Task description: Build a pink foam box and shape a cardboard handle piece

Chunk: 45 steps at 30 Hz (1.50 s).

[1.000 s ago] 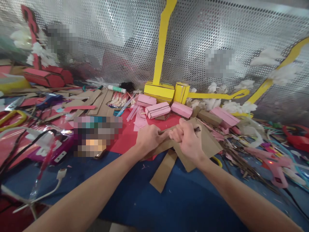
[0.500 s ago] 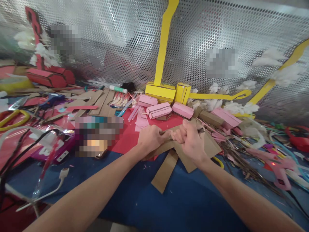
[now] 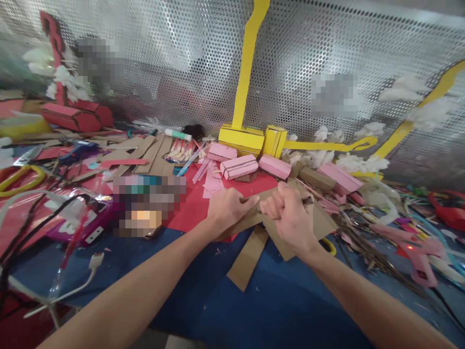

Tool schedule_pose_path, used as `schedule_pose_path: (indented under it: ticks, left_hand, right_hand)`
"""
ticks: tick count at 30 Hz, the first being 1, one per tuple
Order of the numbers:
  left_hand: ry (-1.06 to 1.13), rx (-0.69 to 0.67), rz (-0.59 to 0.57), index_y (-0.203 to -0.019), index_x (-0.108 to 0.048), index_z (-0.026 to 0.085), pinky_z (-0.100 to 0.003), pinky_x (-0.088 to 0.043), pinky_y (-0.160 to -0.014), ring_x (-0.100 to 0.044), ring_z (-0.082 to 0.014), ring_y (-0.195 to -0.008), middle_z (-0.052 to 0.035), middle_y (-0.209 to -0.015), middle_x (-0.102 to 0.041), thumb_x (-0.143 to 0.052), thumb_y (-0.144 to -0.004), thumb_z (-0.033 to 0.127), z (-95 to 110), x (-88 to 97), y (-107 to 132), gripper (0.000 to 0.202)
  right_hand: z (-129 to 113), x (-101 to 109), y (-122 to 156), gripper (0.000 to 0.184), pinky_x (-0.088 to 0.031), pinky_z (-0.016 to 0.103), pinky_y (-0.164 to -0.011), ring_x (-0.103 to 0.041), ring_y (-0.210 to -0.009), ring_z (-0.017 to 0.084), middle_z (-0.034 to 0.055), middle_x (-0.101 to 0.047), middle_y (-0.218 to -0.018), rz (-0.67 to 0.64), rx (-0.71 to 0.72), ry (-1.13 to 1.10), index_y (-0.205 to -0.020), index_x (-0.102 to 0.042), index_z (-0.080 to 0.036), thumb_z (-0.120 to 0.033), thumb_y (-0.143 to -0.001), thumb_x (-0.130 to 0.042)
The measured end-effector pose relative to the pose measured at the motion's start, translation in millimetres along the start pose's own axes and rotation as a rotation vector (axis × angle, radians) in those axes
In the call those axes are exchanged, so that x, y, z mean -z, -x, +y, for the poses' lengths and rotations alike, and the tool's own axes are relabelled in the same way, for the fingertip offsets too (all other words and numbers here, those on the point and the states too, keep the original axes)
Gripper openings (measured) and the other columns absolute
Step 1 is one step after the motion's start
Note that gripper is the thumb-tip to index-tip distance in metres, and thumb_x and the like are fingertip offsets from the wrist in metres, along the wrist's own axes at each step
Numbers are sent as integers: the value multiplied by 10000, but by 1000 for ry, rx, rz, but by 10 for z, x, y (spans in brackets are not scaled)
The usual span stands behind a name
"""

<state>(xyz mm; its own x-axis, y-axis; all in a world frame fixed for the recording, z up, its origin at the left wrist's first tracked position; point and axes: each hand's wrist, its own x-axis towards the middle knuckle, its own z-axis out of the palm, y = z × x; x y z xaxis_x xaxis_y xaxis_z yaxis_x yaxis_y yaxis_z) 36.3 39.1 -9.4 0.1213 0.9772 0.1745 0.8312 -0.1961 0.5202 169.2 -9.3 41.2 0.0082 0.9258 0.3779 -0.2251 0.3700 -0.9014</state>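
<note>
My left hand (image 3: 227, 208) presses down on a brown cardboard piece (image 3: 319, 218) at the middle of the blue table (image 3: 218, 300), fingers curled over its edge. My right hand (image 3: 290, 213) is clenched in a fist just to the right, gripping a thin dark tool whose tip (image 3: 307, 198) pokes out over the cardboard. I cannot make out what kind of tool it is. A loose cardboard strip (image 3: 249, 257) lies below both hands.
Pink paper boxes (image 3: 238, 166) and yellow paper boxes (image 3: 241, 137) stand behind the hands, before a perforated metal wall (image 3: 181, 58). A pink glue gun (image 3: 417, 252) lies right. Cables, a white plug (image 3: 92, 261) and paper scraps crowd the left.
My right fist has shifted slightly to the right along the cardboard, opening a small gap from my left hand. The left hand has stayed in place.
</note>
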Motion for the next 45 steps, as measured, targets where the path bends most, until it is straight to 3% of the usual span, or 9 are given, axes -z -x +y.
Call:
schedule_pose_path:
  ticks: [5,15,23,35,45]
  left_hand:
    - [-8,14,-1,-592,-683,202,-314,-235,-545,-567,-201,-579,-77,-601,-653,-431,-876,747,24,15,4,664]
    - [113,-5,31,-517,-598,191,-313,-222,-517,-404,-136,-485,-18,-509,-531,-402,-892,757,-19,-3,9,707]
    - [76,-6,11,-569,-661,199,-315,-233,-532,-477,-165,-523,-53,-560,-603,-374,-888,785,9,19,22,726]
    - [43,-30,61,-595,-700,198,-307,-227,-553,-550,-196,-555,-82,-578,-630,-384,-885,780,-9,-47,-13,723]
    - [227,-9,96,-462,-437,187,-301,-181,-510,-304,-112,-478,20,-463,-384,-484,-863,728,-15,-35,24,675]
  right_hand:
    - [19,11,-11,553,-239,316,-451,-185,-395,81,-81,-218,-420,48,1,26,-524,-218,-230,-363,-955,-538]
    - [145,-34,-74,539,-207,306,-432,-168,-397,72,-94,-201,-451,106,-18,9,-556,-209,-235,-372,-933,-568]
    - [110,-29,-23,499,-257,320,-475,-179,-404,81,-89,-209,-428,147,-37,21,-529,-222,-228,-320,-941,-487]
    - [-11,-24,88,520,-229,293,-446,-178,-390,65,-98,-216,-419,210,13,-6,-511,-241,-223,-323,-922,-542]
    - [143,-70,24,479,-231,289,-438,-170,-385,64,-104,-212,-437,236,33,-20,-547,-220,-229,-271,-926,-510]
